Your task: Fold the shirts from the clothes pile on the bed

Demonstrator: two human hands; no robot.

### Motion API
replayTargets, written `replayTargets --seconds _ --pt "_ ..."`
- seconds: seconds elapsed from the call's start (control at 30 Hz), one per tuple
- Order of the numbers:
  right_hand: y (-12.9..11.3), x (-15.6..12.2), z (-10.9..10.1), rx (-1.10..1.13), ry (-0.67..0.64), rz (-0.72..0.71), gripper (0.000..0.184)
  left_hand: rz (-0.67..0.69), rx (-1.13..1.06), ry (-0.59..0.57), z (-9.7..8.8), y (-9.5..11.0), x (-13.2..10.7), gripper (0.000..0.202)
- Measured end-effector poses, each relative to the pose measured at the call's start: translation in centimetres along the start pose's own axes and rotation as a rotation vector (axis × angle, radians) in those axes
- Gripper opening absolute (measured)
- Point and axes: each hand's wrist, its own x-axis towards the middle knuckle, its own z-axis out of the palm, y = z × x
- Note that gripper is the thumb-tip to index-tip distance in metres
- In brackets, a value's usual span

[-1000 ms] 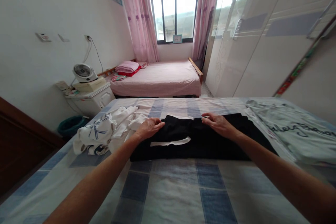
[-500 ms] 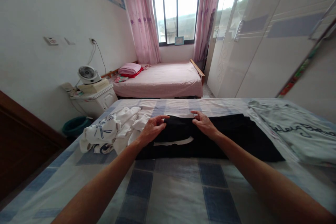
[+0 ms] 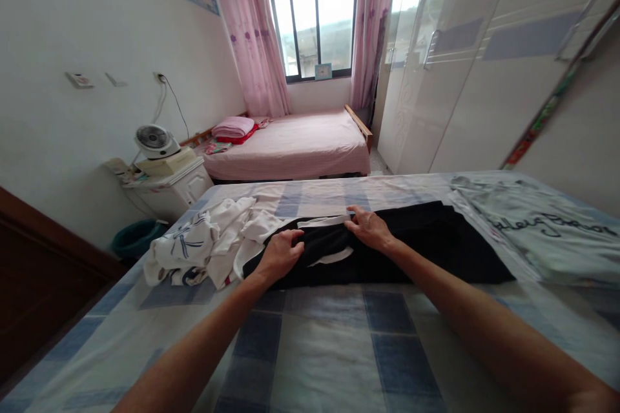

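Observation:
A black garment with white strips (image 3: 426, 239), whose exact kind I cannot make out, lies folded lengthwise across the bed in front of me. My left hand (image 3: 281, 254) rests on its left part, thumb and forefinger apart, with no cloth visibly pinched between them. At the far edge, my right hand (image 3: 372, 230) grips the cloth between thumb and forefinger, by the end of a white strip. Another white strip shows on the fabric between the hands. Left of the garment, and touching it, is a crumpled white garment with dark blue markings (image 3: 194, 240).
A pale green shirt with black lettering (image 3: 547, 226) lies flat at the right on the checked bedsheet (image 3: 324, 348). Beyond stand a pink-covered bed (image 3: 300, 142), a white wardrobe (image 3: 450, 71), and a bedside cabinet (image 3: 186, 184) carrying a fan (image 3: 155, 141). A green bin (image 3: 138, 239) sits left.
My left hand has let go of the garment's far edge and dropped a little nearer me. More of the far white strip shows. My right hand stays at the edge; the view has shifted slightly.

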Motion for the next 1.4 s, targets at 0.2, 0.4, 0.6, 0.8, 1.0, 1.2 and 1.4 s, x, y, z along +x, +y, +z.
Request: replayTargets --seconds 0.2,0.4,0.6,0.8,1.0,1.2,1.4 --pt "1.5 -2.9 -2.8 -0.052 0.068 -0.209 0.037 0.348 0.227 0.09 -0.8 1.2 0.8 0.036" --pt "9.9 -7.6 -5.5 -0.215 0.08 -0.151 0.032 0.371 0.297 -0.223 1.8 -0.6 1.3 0.055" --pt "14.7 -8.1 -8.6 -0.238 0.273 -0.028 0.034 0.391 0.294 -0.143 1.5 1.4 2.5 0.043" --pt "15.9 -6.5 -8.1 -0.241 0.298 0.0 0.035 0.535 0.253 -0.115 4.3 4.5 3.7 0.045" --pt "17.0 -6.9 -6.7 -0.271 0.276 0.017 0.026 0.521 0.391 -0.155 7.3 3.3 3.9 0.058" --pt "16.4 -7.3 -7.6 -0.387 0.337 -0.029 0.025 0.507 0.342 -0.156 7.0 3.5 3.6 0.06" --pt "17.1 -6.0 -6.9 -0.418 0.435 -0.27 0.047 0.505 0.268 -0.138 7.4 3.4 3.6 0.063"
